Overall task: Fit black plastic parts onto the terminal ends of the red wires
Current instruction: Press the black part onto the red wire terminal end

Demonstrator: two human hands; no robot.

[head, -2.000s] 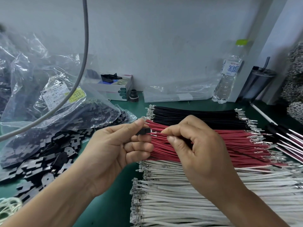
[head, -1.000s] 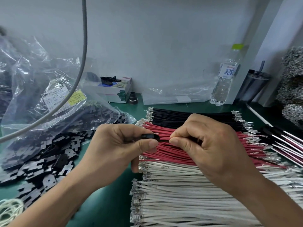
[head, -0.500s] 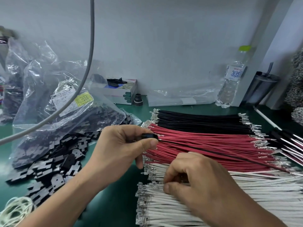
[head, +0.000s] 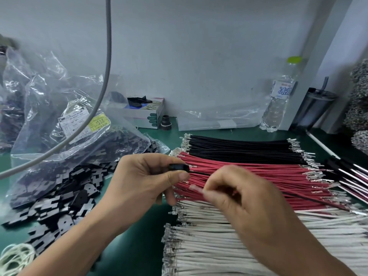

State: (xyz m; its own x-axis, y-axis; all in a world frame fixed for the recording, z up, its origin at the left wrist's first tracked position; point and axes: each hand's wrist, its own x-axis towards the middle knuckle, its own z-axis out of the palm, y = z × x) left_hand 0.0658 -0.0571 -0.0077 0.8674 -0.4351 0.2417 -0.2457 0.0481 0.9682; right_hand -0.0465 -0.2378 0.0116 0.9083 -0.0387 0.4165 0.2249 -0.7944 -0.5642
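From the head view, the left hand (head: 147, 182) pinches a small black plastic part (head: 179, 167) between thumb and first finger, up above the near-left ends of the flat row of red wires with shiny metal tips (head: 249, 176). A thin wire already runs out of the part's right side and off across the row. The right hand (head: 251, 204) is blurry; its fingers (head: 199, 189) are curled close together over the red row, and they seem to pinch a wire, but I cannot tell for sure. The red wires lie on the green bench (head: 129, 246), between a row of black wires (head: 239, 148) behind and a row of white wires (head: 239, 242) in front. More black parts spill from a clear plastic bag (head: 79, 136) on the left (plenty left to use). To do this step well, I think the left hand should keep the part very still with its hole facing right. The right hand should grip one wire close to its metal tip, so the tip does not wobble. Then it should line the tip up straight and push gently until it sits snug. Pushing crooked could bend the tip.
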